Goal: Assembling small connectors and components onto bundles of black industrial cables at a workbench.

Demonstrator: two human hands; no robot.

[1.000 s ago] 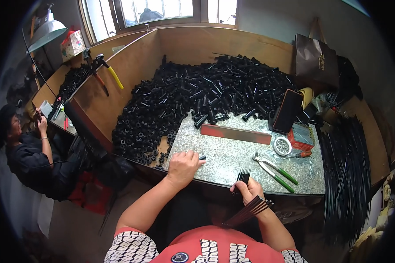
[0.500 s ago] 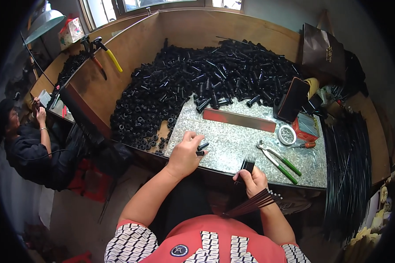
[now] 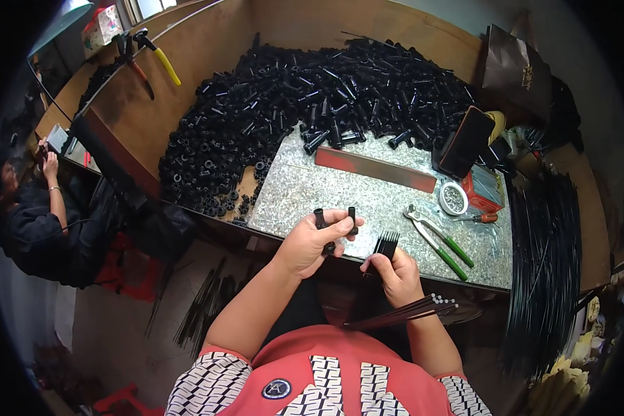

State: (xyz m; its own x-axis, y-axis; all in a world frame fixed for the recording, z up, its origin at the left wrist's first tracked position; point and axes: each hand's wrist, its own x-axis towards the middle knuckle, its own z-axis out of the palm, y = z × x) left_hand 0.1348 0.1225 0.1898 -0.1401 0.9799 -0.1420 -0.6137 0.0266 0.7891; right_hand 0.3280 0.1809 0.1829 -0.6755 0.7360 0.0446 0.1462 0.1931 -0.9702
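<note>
At the near edge of the tabletop [image 3: 284, 201], the right hand [image 3: 397, 279] clasps a bundle of thin black rods [image 3: 386, 245], their tips fanned above the thumb, while just beside it the left hand [image 3: 312, 243] grasps several short black tubes [image 3: 352, 216] between its fingers. Beyond the right hand lie pliers [image 3: 431, 241] with green handles; farther back, a flat bar [image 3: 374, 169] lies before a wide heap of black parts [image 3: 312, 90].

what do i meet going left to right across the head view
Co-worker, yellow-handled tool, left hand holding short black tubes, right hand holding a dark comb-like bundle, green-handled pliers, long black rods.
</note>
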